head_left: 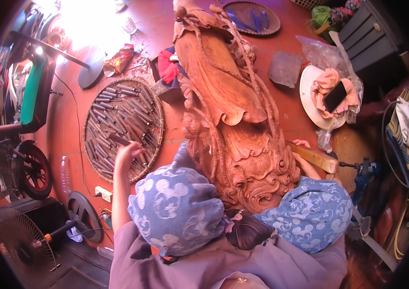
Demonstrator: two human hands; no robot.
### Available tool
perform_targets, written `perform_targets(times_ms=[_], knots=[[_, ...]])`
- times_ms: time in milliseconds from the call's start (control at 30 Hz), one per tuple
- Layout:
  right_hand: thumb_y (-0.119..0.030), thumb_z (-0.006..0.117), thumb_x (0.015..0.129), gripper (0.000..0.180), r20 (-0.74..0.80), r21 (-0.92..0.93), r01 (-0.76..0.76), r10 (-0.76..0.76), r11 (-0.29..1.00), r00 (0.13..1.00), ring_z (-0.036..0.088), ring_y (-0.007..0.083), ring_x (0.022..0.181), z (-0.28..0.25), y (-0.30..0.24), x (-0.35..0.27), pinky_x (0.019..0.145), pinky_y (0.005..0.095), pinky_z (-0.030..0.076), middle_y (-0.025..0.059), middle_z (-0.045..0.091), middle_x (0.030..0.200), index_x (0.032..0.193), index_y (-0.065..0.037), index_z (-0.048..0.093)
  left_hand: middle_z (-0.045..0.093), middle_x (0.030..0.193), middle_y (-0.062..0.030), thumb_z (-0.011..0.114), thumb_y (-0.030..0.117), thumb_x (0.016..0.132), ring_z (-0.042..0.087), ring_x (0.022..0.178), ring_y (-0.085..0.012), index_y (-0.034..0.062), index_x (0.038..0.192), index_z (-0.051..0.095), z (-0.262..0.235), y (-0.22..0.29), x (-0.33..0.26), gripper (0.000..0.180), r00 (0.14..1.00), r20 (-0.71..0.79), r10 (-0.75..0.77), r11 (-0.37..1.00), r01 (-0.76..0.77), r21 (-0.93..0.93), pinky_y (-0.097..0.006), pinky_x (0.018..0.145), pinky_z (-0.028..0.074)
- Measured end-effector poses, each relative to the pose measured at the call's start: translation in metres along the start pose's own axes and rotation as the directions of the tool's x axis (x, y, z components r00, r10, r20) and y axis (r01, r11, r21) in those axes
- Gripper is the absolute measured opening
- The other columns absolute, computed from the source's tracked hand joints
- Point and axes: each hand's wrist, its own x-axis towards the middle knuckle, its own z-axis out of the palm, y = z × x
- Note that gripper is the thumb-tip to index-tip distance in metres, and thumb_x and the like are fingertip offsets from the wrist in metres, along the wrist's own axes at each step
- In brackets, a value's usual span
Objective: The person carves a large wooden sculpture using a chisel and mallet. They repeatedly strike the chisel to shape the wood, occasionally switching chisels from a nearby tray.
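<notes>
- The left hand point(130, 150) is above the basket point(85, 135) of tools point(129, 115), at one brown handle point(119, 139); its grip cannot be told.
- The right hand point(302, 143), partly hidden beside a wooden bar point(316, 159), has unclear grip.
- The carved statue point(219, 77) lies between them.

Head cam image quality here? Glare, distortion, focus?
Head view: glare blows out the upper left, erasing detail on the tiled floor there; head view: fisheye vignette blacks out the corners; head view: the carved wooden statue and carving tools are fairly legible, while the far lower right is dim and smeared, cause unclear.
</notes>
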Motion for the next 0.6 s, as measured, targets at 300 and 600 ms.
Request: perform_targets(times_ms=[300,600], knots=[[-0.028,0.084,0.082,0.055,0.483,-0.344,-0.141,0.304,0.928,0.821,0.052,0.0151,0.118,-0.025,-0.066,0.068,0.102,0.0321,0.041,0.0027,0.056,0.118,0.123,-0.009,0.051,0.072,0.078,-0.0073,0.069,0.021,0.090,0.068,0.071,-0.0132,0.0021,0.101,0.069,0.145,0.261,-0.161,0.022,0.682,0.617,0.393,0.377,-0.731,0.568,-0.032,0.064,0.051],[-0.023,0.088,0.076,0.048,0.221,-0.253,-0.044,0.102,0.966,0.970,0.057,0.0174,0.114,-0.003,-0.028,0.070,0.100,0.0319,0.044,0.0027,0.060,0.113,0.110,-0.007,0.059,0.063,0.084,-0.0150,0.061,0.034,0.097,0.067,0.075,-0.0347,0.0036,0.111,0.059,0.300,0.171,-0.209,0.033,0.003,0.997,-0.078,0.462,-0.886,0.039,-0.043,0.063,0.055]])
